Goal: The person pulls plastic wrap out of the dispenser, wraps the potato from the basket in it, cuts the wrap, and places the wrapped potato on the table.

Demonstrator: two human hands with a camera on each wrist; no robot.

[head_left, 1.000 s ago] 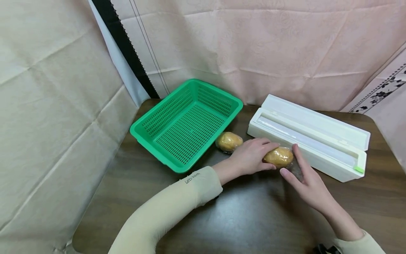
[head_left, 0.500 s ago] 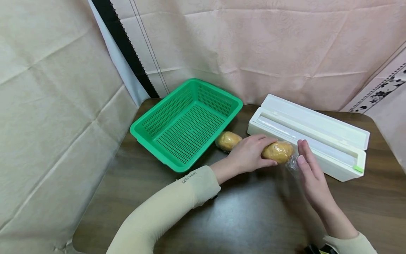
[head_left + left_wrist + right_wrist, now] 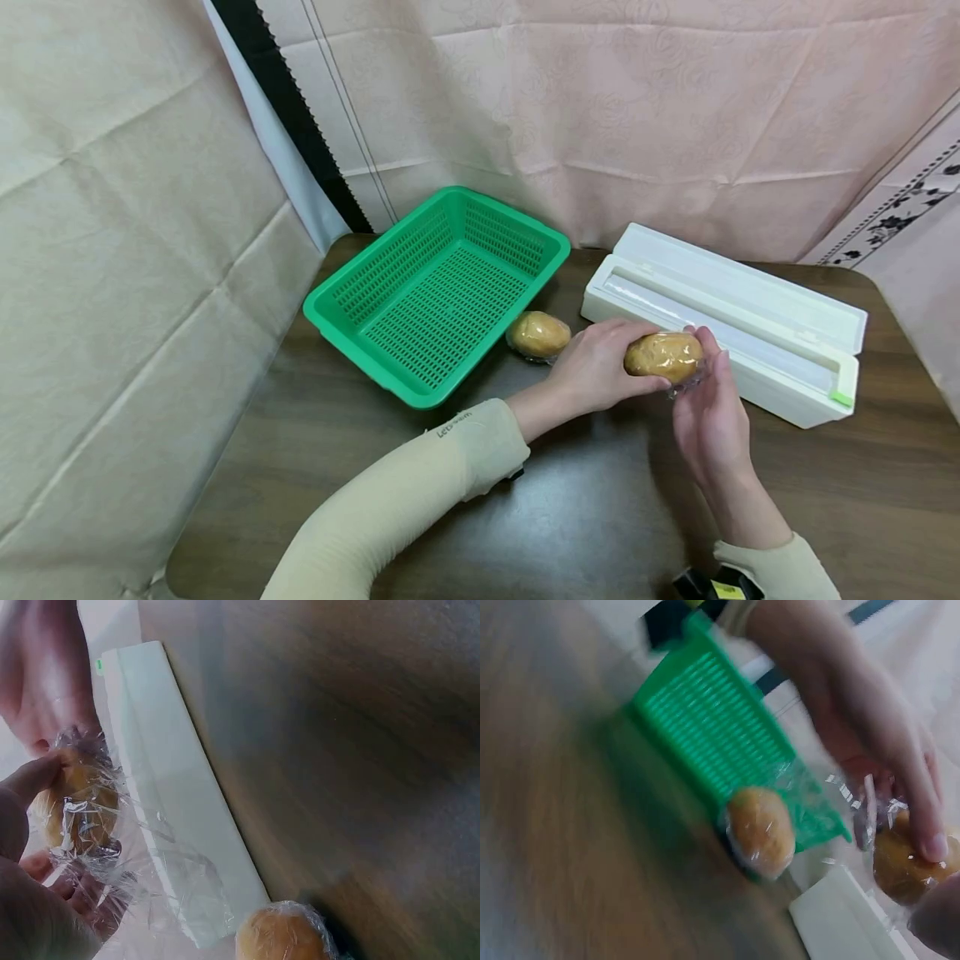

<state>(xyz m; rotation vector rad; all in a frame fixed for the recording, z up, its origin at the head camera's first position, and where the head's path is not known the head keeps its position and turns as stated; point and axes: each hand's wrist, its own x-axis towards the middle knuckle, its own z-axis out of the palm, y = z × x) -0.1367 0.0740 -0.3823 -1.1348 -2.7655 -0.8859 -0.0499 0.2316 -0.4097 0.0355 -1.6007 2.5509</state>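
Observation:
In the head view my left hand (image 3: 600,362) grips a golden-brown bread roll (image 3: 663,357) wrapped in clear cling film, thumb on the near side and fingers on the far side. My right hand (image 3: 712,408) is upright at the roll's right end, its fairly straight fingers against the film there. Crinkled loose film (image 3: 112,892) hangs from the wrapped roll in the left wrist view. A second wrapped roll (image 3: 538,335) lies on the table just left of my left hand; it also shows in the right wrist view as a roll (image 3: 760,831) beside the basket.
A green plastic basket (image 3: 341,354) with slotted walls stands at the back left, nothing in it. Behind my right hand is a long white cling film box (image 3: 750,383), lid up, film roll inside. Cloth (image 3: 637,108) hangs along the brown table's (image 3: 585,517) back edge.
My left hand has lifted the wrapped roll slightly. My right hand swung away from its end, then came back and turned palm toward it, fingers now touching the film.

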